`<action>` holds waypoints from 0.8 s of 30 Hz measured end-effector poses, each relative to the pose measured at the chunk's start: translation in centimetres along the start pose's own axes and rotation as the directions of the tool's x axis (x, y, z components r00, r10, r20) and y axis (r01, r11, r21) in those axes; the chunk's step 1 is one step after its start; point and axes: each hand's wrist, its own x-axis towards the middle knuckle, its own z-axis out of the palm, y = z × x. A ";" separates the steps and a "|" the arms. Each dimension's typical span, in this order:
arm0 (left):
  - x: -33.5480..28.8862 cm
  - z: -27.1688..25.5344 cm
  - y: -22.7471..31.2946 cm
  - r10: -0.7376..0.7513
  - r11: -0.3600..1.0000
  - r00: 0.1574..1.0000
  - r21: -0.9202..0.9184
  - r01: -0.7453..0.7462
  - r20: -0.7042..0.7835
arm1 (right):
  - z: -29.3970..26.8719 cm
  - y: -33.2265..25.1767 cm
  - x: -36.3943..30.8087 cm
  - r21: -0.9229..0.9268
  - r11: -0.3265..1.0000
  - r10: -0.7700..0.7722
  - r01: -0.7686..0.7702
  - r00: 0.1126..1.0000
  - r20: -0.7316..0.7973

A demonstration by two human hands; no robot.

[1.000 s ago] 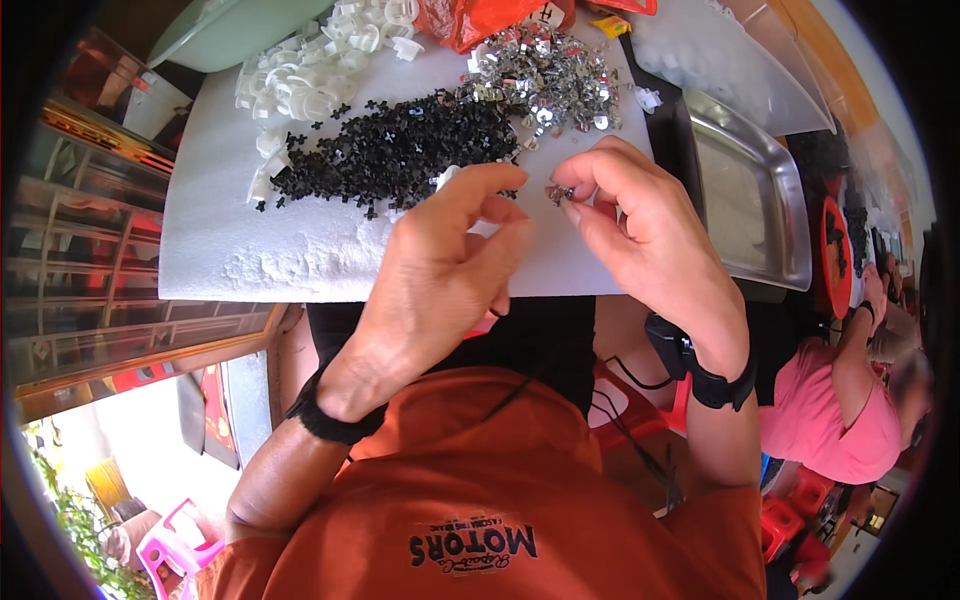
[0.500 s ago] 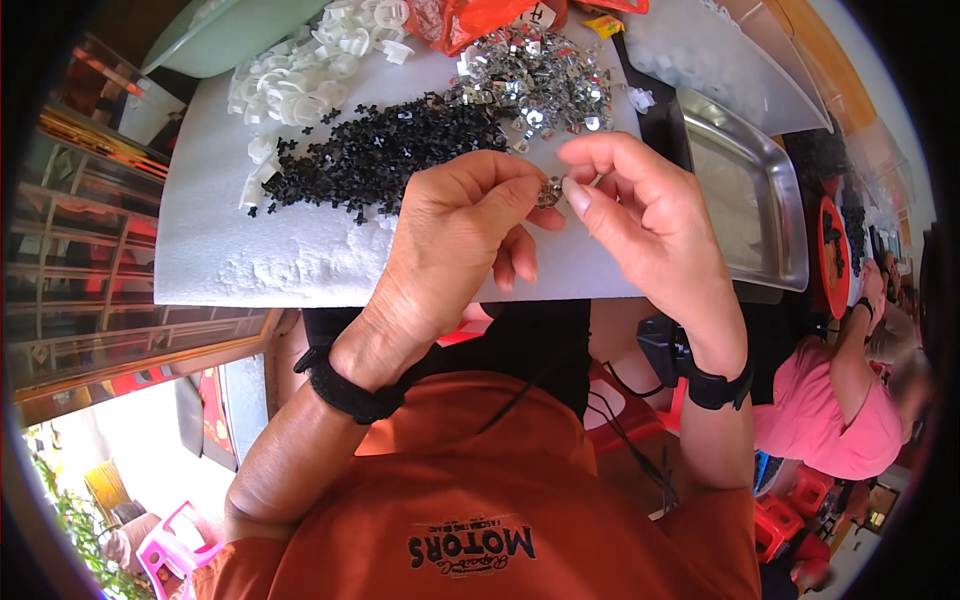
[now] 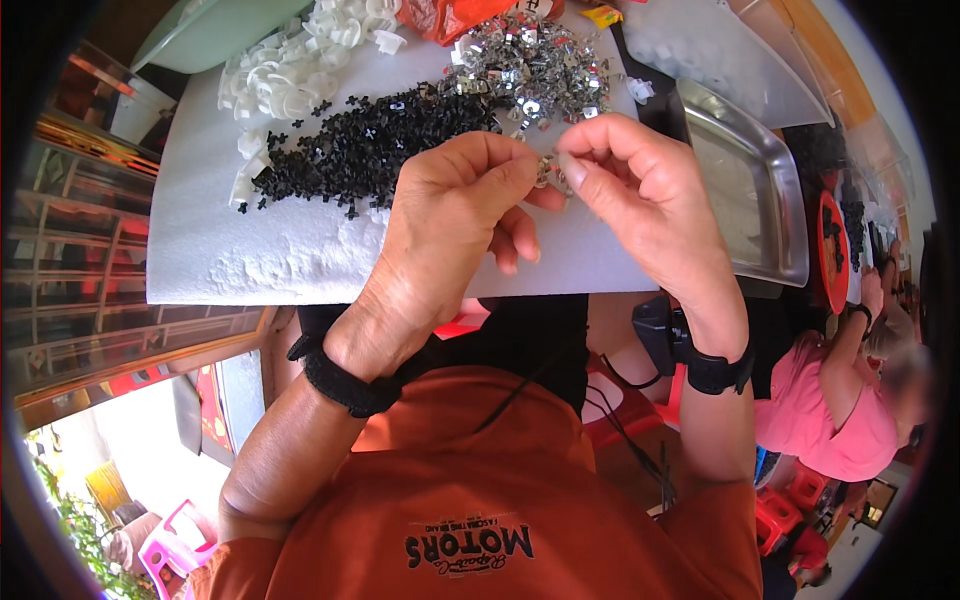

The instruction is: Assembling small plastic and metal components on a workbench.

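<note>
Having closed in since a second ago, the left hand (image 3: 440, 215) pinches with the right hand (image 3: 650, 190) a small metal piece (image 3: 548, 172) right of the black pile (image 3: 360, 150), by my reading an adjusting step needing steady alignment next.

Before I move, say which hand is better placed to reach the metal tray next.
Right, I'd judge: the right hand is nearer the metal tray and lies between it and the left hand. Both have fingertips at a small metal piece.
</note>
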 end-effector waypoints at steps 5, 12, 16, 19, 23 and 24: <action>0.1 0.0 -0.1 0.019 1.000 1.000 -0.016 -0.019 -0.003 | -0.3 -0.6 0.3 0.007 0.990 0.141 -0.142 0.983 0.116; 0.6 0.2 -0.2 0.049 0.997 0.998 -0.062 -0.052 -0.049 | 0.3 0.1 1.2 -0.156 0.987 -0.048 0.039 0.997 -0.052; 0.7 0.3 -0.1 0.081 0.993 0.996 -0.087 -0.085 -0.049 | -0.1 0.5 1.2 -0.155 0.986 -0.064 0.060 0.998 -0.020; 0.8 0.2 -0.1 0.081 0.992 0.996 -0.094 -0.083 -0.023 | -0.2 0.2 1.4 -0.119 0.993 0.016 -0.006 0.996 0.082; 0.7 0.3 0.5 0.057 0.995 0.997 -0.079 -0.062 -0.054 | -0.1 0.6 1.7 -0.144 0.989 0.042 -0.032 0.996 0.072; 0.6 0.3 0.6 0.038 0.996 0.998 -0.076 -0.043 -0.058 | -0.1 0.7 1.7 -0.130 0.991 0.035 -0.025 0.997 0.073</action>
